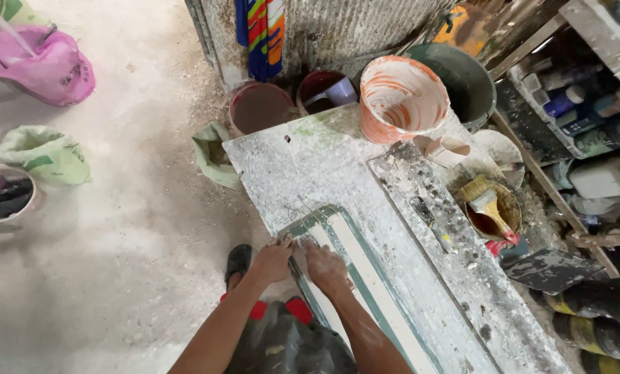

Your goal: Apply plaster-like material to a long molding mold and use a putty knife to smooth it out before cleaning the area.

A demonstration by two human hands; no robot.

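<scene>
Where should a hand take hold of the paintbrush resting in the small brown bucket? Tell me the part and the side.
Grip the paintbrush by its red handle end, coming from the lower right: that end sticks out over the bucket rim, while the bristles point up-left over the bucket.

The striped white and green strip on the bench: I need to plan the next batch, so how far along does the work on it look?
Done: the white and green strip lies in place on the dusty bench. In hand: left hand and right hand press on its near end. Left: the brush rests in its tin, and the orange-streaked bucket stands untouched.
</scene>
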